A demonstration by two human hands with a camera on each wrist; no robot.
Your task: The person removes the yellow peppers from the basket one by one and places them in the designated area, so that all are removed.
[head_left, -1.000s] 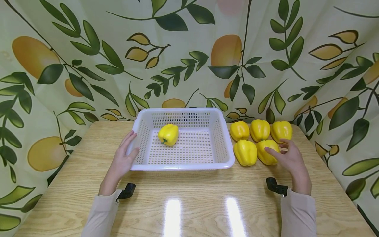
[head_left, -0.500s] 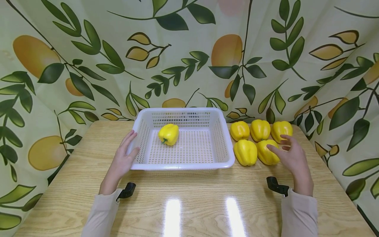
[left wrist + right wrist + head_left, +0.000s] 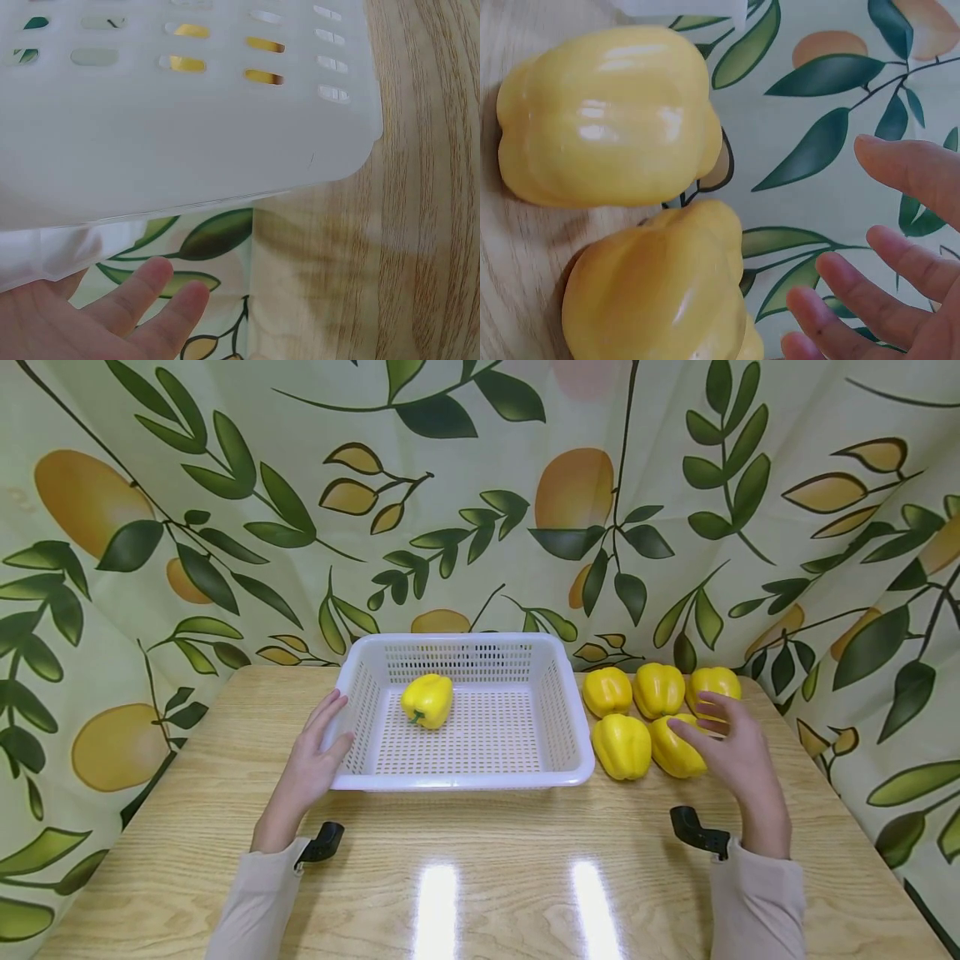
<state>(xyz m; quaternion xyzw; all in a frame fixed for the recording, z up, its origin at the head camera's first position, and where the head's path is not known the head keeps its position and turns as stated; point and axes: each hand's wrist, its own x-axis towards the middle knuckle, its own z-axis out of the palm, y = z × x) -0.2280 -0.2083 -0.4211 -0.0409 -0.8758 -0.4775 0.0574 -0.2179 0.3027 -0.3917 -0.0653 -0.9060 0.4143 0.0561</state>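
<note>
A white perforated plastic basket point(image 3: 465, 781) stands on the wooden table, with one yellow bell pepper point(image 3: 427, 701) lying inside on its left half. My left hand point(image 3: 309, 760) rests against the basket's left side, its fingers extended along the rim; the left wrist view shows straight fingertips beside the basket wall point(image 3: 187, 142). To the basket's right, several yellow bell peppers point(image 3: 622, 746) lie in two rows. Over the right end of these rows hovers my right hand point(image 3: 738, 752), fingers spread and relaxed, holding nothing. It partly covers the front right pepper point(image 3: 675, 747) and the back right pepper point(image 3: 714, 685).
Behind the table hangs a curtain point(image 3: 450, 543) printed with leaves and fruit, close to the basket's back rim. The wooden tabletop point(image 3: 510, 868) extends in front, with two bright light reflections. Black mounts point(image 3: 697, 831) sit at both wrists.
My right hand has shifted slightly above the right-end peppers, and its fingertips are a little higher in the view. The left hand, basket and peppers have stayed where they were.
</note>
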